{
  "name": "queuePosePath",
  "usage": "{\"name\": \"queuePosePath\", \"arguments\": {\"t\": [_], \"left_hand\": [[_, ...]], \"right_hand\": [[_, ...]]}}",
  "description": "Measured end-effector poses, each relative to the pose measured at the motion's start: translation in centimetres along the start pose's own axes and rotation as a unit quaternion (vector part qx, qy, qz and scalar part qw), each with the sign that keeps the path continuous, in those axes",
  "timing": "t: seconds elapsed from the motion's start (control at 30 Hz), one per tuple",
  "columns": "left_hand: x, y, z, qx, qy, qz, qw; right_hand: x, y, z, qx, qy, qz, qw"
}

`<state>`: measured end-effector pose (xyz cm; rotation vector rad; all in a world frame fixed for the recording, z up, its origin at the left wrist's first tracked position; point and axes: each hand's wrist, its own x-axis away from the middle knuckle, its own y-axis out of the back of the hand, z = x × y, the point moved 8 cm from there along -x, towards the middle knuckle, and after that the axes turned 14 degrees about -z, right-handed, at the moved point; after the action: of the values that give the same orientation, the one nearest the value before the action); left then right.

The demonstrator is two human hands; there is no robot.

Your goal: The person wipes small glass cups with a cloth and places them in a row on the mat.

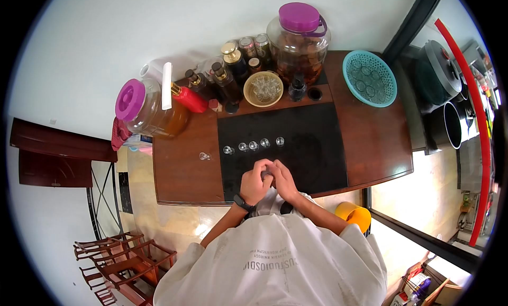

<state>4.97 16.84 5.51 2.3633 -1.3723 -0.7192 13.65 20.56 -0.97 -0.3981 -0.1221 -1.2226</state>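
Observation:
Close together at the front of the black mat (312,163) are my left hand (255,185) and my right hand (284,183), fingers curled and touching. A small dark thing shows between them, too hidden to name. Beyond my hands several small clear glass pieces (254,145) stand in a row on the mat. Another clear piece (205,156) lies on the brown wood left of the mat. At the mat's back edge, a tan basket (263,89) holds a heap of small clear pieces.
Along the back stand a large purple-lidded jar (299,46), dark bottles (226,83), cans and a red bottle (190,99). Another purple-lidded jar (153,113) is at left. A turquoise basket (392,89) with glass items sits at right. A yellow container (353,215) is below the front edge.

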Motion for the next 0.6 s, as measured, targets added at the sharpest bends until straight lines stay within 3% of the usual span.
{"name": "queuePosePath", "arguments": {"t": [0.17,0.23,0.6], "left_hand": [[0.1,-0.5,0.9,0.07,0.049,0.013,0.996],[0.1,-0.8,0.9,0.108,0.049,0.036,0.992],[-0.2,-1.3,0.3,0.133,0.057,0.068,0.987]], "right_hand": [[-0.4,0.3,-1.3,0.009,-0.021,0.0,1.0],[-0.5,0.1,-1.1,0.031,0.029,0.016,0.999],[-0.6,0.3,-1.3,-0.026,0.025,0.042,0.998]]}}
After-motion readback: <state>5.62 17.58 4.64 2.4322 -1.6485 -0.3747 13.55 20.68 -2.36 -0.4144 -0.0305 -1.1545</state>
